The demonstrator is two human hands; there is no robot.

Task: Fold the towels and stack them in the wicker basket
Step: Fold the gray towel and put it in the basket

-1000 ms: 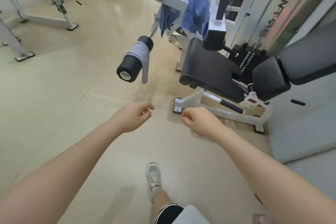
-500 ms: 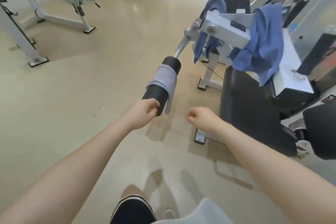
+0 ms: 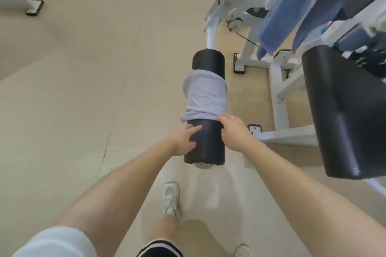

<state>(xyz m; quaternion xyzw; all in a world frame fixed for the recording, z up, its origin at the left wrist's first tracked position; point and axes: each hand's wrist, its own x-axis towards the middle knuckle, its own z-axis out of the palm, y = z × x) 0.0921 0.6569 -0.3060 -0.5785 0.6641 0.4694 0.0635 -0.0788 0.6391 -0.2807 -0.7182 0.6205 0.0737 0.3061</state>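
At the far left, the white metal foot of another gym machine [image 3: 31, 4] was seen resting on the pale beige floor [image 3: 73, 89]. Nearer the middle, the left hand [image 3: 183, 141] was laid flat against the left side of the black cylindrical foam roller pad [image 3: 205, 142], its fingers spread and touching the pad below the cloth; nothing was pinched by it. A light grey towel [image 3: 205, 96] was seen draped around the middle of that pad, with black foam showing above and below it. The right hand [image 3: 234, 133] was placed on the right side of the pad, its fingers pressed together and curled at the towel's lower edge; whether the cloth was actually pinched could not be told. Below the hands, a white sneaker [image 3: 171, 198] was seen on the floor. Further right, the white steel frame of the exercise machine [image 3: 277, 81] was seen, and two blue towels [image 3: 292, 10] were hung over its upper bars. At the far right, the black padded seat [image 3: 342, 115] of the machine was shown. The wicker basket was not found in view.
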